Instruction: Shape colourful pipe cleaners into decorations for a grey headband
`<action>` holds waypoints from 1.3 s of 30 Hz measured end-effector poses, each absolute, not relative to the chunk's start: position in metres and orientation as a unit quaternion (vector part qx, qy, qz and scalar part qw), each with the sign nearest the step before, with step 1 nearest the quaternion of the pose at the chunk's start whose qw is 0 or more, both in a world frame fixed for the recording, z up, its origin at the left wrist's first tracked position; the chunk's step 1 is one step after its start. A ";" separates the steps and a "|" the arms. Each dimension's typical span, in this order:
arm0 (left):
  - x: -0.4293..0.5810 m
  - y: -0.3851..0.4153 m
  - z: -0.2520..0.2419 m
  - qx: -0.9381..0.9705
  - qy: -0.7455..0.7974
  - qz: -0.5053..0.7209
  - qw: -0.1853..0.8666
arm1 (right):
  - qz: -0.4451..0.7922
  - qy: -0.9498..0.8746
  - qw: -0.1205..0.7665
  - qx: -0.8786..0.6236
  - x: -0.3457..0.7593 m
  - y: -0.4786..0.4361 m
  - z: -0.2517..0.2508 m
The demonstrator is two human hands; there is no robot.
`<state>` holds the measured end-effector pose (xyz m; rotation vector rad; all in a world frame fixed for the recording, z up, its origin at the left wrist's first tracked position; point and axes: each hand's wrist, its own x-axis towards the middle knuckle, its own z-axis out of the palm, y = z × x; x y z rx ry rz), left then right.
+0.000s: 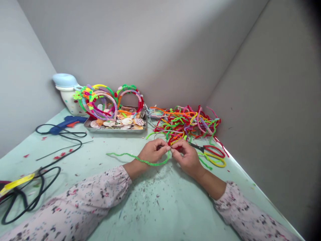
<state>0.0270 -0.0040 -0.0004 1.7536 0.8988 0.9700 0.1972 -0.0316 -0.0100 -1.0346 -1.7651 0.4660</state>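
My left hand (154,150) and my right hand (185,156) meet over the middle of the table, thumbs and fingertips pinched almost together. Between them they grip a fuzzy green pipe cleaner (150,163), whose long free end curves down and trails left across my left wrist. A thin grey arc (167,131) rises just behind my fingertips; whether I hold it too, I cannot tell. Bits of red and yellow pipe cleaner show right behind the pinch. Close to the right hand lie scissors (215,151) with one red and one yellow handle.
Behind my hands lies a tangled heap of coloured pipe cleaners (185,122). A metal tray (115,131) holds seashells and fuzzy wrapped headbands (102,97). Further left are a blue glue gun (61,126), its black cord (79,147) and a white cup (69,97) with a blue lid.
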 end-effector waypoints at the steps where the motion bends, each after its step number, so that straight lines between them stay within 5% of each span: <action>1: 0.027 -0.004 0.000 0.708 0.367 0.390 0.459 | 0.190 -0.731 0.497 -0.428 0.197 -0.032 -0.010; 14: 0.025 -0.006 0.007 0.753 0.375 0.390 0.375 | 0.213 -0.726 0.491 -0.432 0.197 -0.032 -0.008; 25: 0.025 -0.006 0.005 0.713 0.374 0.384 0.451 | 0.220 -0.728 0.495 -0.419 0.199 -0.031 -0.010; 39: 0.021 -0.017 0.015 0.806 0.372 0.375 0.267 | 0.249 -0.719 0.489 -0.426 0.199 -0.032 -0.011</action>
